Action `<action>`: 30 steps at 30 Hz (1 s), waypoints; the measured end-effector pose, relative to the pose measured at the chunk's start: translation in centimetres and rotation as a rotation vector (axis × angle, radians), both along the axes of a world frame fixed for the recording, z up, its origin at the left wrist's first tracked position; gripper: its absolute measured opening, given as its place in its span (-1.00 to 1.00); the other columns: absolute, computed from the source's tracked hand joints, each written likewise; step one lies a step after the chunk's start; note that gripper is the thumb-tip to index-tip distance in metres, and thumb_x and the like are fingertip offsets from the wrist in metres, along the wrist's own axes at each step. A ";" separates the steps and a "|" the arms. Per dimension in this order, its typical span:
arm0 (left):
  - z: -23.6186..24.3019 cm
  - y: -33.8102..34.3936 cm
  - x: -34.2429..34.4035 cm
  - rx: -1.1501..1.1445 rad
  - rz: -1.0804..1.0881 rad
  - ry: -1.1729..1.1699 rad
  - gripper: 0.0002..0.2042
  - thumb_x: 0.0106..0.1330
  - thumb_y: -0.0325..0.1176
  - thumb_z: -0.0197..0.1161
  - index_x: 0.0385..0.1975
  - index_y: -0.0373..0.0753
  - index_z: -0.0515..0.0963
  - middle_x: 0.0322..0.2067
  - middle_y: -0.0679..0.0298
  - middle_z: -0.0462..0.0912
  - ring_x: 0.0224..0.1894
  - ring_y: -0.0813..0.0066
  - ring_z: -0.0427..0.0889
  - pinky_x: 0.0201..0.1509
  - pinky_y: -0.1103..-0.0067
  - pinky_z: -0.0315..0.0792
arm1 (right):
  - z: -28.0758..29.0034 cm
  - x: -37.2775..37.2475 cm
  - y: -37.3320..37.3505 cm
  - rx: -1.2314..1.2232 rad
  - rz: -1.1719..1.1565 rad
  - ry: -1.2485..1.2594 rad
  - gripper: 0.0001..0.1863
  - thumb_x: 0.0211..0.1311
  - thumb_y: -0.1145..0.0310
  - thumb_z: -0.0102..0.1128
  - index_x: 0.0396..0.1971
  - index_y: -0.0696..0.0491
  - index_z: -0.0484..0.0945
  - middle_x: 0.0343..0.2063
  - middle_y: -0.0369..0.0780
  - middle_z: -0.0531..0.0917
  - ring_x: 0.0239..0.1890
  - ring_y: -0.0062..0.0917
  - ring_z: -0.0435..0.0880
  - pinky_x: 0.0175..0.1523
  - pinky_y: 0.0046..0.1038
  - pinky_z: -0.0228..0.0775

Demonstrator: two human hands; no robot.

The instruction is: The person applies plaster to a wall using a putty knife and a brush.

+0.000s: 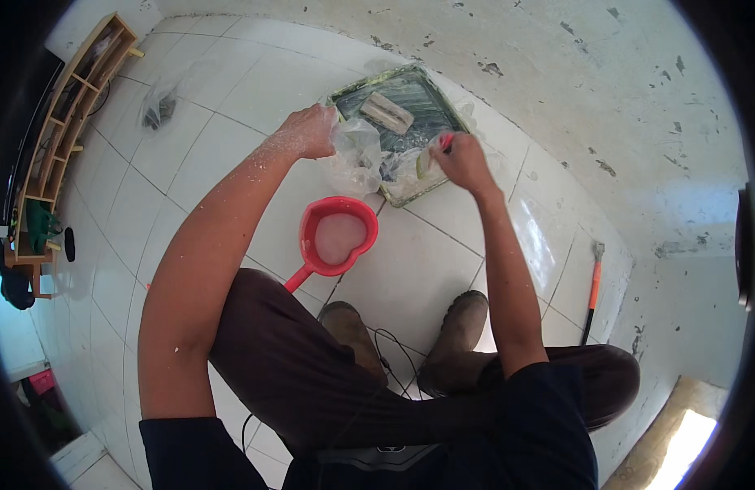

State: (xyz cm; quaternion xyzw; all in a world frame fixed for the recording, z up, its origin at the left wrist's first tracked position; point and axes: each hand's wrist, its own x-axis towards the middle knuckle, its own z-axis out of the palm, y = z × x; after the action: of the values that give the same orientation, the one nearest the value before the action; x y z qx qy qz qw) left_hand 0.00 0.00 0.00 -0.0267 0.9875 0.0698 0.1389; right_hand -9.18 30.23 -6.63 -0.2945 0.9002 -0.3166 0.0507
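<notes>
A shallow rectangular tray (433, 186) with a yellow-green rim and a dark, streaked bed sits on the glossy white tiled floor (434, 237), one corner pointing toward the person. Its far edge lies near the base of the pale, flaking plaster wall (549, 73), leaving only a narrow strip of tile there; to the tray's left and on its near side the tiles spread much wider, ruled by dark joints.

Just beyond the tray's left edge is the left hand (310, 132), dusted with white powder, its fingers curled closed at the upper edge of a crumpled, clear plastic bag (357, 155) that hangs over the tray's near-left rim. Above the tray's near-right part, the right hand (463, 162) is folded around something with a red part (447, 142); the rest is hidden, so I cannot tell its shape.

Within the tray lies a rough, beige-grey oblong block (387, 113) with a raised bar along it. On the tray's near side, slightly left, stands a smooth red plastic heart-shaped dipper (302, 237) holding cloudy, whitish liquid (339, 238). Well right of the tray, a tool with an orange-and-black handle (594, 286) leans by the wall.
</notes>
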 end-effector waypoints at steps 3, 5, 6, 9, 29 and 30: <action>-0.6 -0.2 0.1 0.037 -0.022 0.018 -0.61 0.01 -0.23 0.48 -0.22 -0.30 0.58 -0.18 0.01 0.69 -0.04 0.07 0.68 0.05 0.27 0.56 | -4.3 0.7 0.2 0.020 0.003 0.160 -0.68 0.14 0.18 0.34 -0.53 0.17 0.63 -0.51 0.12 0.64 -0.36 0.03 0.67 -0.23 -0.08 0.49; -0.8 -0.4 0.5 0.040 -0.013 0.027 -0.62 0.02 -0.22 0.48 -0.22 -0.29 0.59 -0.20 0.01 0.68 -0.06 0.05 0.69 0.03 0.26 0.56 | -5.1 1.6 0.1 0.015 -0.007 0.058 -0.66 0.15 0.19 0.34 -0.52 0.21 0.61 -0.54 0.13 0.61 -0.38 0.09 0.63 -0.24 -0.06 0.47; -0.9 -0.4 0.4 0.040 -0.012 0.027 -0.62 0.02 -0.22 0.48 -0.22 -0.29 0.59 -0.20 0.01 0.68 -0.06 0.05 0.69 0.03 0.26 0.56 | -4.6 1.0 0.4 0.002 0.017 0.003 -0.64 0.15 0.18 0.34 -0.52 0.23 0.60 -0.55 0.14 0.61 -0.38 0.12 0.61 -0.24 -0.05 0.47; -0.7 -0.2 0.3 -0.003 -0.003 0.080 -0.60 0.02 -0.20 0.48 -0.21 -0.30 0.58 -0.16 0.00 0.66 -0.04 0.05 0.67 0.05 0.25 0.55 | -2.9 -0.7 1.3 -0.093 -0.089 -0.022 -0.64 0.15 0.16 0.35 -0.54 0.21 0.61 -0.54 0.13 0.62 -0.37 0.11 0.62 -0.24 -0.06 0.49; -2.1 3.8 -2.7 0.122 -0.157 0.101 -0.71 0.02 -0.36 0.33 -0.24 -0.24 0.51 0.12 0.02 0.55 0.20 0.09 0.52 0.28 0.28 0.42 | -1.1 -0.4 2.0 -0.036 0.083 0.068 -0.79 0.18 0.32 0.25 -0.51 0.16 0.53 -0.46 0.06 0.61 -0.33 0.01 0.61 -0.21 -0.08 0.41; -2.4 4.2 -2.9 0.128 -0.166 0.101 -0.71 0.02 -0.36 0.33 -0.24 -0.24 0.51 0.12 0.02 0.55 0.20 0.09 0.52 0.28 0.28 0.42 | -1.2 -0.9 2.6 0.027 0.066 0.091 -0.80 0.17 0.32 0.26 -0.49 0.15 0.55 -0.46 0.05 0.62 -0.31 0.00 0.62 -0.18 -0.07 0.43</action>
State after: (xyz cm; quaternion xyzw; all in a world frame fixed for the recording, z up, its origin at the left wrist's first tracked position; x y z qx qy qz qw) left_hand -2.92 4.18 -2.35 0.0674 0.9856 0.1221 0.0956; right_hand -10.04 32.84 -7.85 -0.3375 0.8956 -0.2889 0.0242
